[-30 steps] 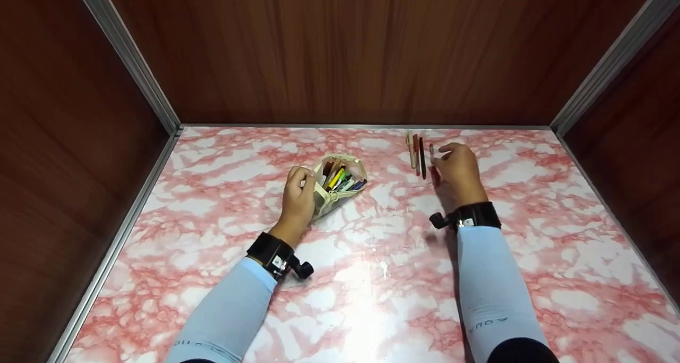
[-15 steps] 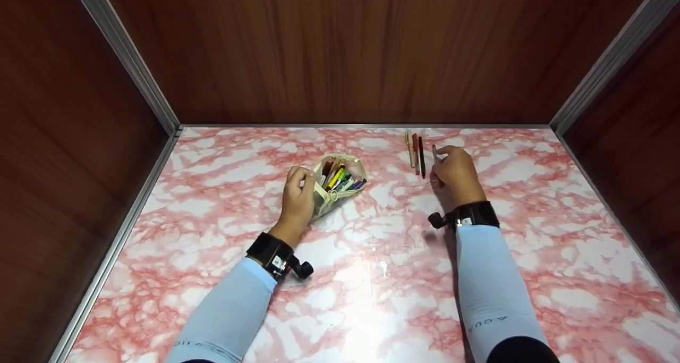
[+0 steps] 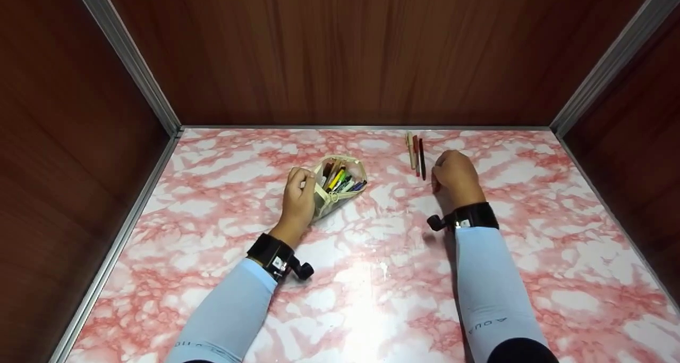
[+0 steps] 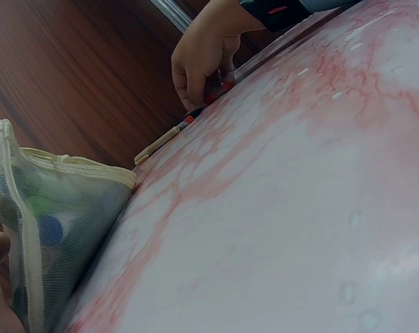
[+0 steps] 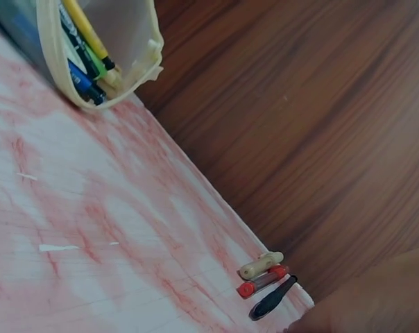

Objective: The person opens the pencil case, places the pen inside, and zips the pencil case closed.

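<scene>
My left hand grips the left edge of a mesh pencil pouch with cream trim. It is tilted with its mouth wide, and several pens and markers show inside, among them a yellow one. On the right, my right hand is low over the table with fingers curled down round a red pen, mostly hidden in the head view. Just left of that hand lie a beige pen, a red-capped pen and a black pen, side by side.
A red and white marbled tabletop spreads under both arms. Dark wooden panels with metal edging close it in at the back and on both sides. The three loose pens lie near the back edge.
My right hand has closed its fingers over the red pen and shifted slightly toward me; the pen's end, visible earlier, is now covered in the head view. The left hand and pouch stay put.
</scene>
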A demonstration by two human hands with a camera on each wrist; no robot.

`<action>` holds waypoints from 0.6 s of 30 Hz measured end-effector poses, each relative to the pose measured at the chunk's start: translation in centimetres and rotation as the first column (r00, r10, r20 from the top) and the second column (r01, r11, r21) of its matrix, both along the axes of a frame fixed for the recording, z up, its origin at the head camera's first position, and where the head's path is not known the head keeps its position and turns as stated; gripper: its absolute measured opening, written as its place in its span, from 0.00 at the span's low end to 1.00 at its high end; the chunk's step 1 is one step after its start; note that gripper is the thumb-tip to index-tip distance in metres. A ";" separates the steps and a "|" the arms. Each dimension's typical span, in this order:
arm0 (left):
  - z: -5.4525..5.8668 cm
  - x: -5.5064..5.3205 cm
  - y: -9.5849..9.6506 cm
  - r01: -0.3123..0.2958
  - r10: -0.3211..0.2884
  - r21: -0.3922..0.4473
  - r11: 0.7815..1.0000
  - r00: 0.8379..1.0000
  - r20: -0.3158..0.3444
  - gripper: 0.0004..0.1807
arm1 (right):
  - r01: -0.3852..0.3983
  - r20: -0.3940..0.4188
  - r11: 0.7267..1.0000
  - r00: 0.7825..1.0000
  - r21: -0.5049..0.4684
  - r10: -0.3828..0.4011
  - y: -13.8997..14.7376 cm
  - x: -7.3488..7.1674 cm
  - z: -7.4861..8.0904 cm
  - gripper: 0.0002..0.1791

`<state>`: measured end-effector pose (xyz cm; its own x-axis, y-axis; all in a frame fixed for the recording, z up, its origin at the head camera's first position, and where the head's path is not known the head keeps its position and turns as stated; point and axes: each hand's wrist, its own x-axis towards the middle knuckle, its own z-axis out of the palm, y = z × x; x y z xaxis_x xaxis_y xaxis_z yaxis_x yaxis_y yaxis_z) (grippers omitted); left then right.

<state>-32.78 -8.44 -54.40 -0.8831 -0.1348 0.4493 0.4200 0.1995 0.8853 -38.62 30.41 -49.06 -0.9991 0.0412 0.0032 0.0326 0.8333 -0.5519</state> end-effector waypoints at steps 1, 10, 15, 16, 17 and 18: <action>0.0 0.0 0.0 0.002 -0.002 -0.001 1.000 1.000 0.001 0.11 | 0.002 0.002 1.000 1.000 0.006 -0.002 0.0 0.1 0.0 0.10; 0.1 0.1 0.0 0.004 -0.004 0.004 1.000 1.000 0.019 0.10 | 0.070 0.020 0.986 0.998 -0.150 -0.067 -0.3 0.1 0.6 0.23; 0.1 0.0 0.1 0.007 -0.007 0.003 1.000 1.000 0.028 0.10 | 0.068 -0.058 0.957 0.994 -0.281 -0.087 -0.6 -0.5 1.4 0.33; 0.1 0.0 0.1 0.009 -0.009 0.004 1.000 0.999 0.030 0.10 | 0.059 -0.064 0.942 0.994 -0.331 -0.085 -0.8 -0.7 1.6 0.35; 0.1 0.0 0.1 0.009 -0.010 0.004 1.000 0.999 0.031 0.10 | 0.048 -0.062 0.921 0.995 -0.386 -0.078 -1.1 -0.8 1.9 0.37; 0.1 0.0 0.1 0.008 -0.009 0.003 1.000 0.999 0.030 0.10 | 0.037 -0.060 0.900 0.996 -0.435 -0.070 -1.5 -0.9 2.2 0.39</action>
<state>-32.77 -8.36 -54.28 -0.8975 -0.1285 0.4218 0.3944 0.1935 0.8983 -39.48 28.88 -46.83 -0.9931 0.1082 0.0452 0.0164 0.5096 -0.8603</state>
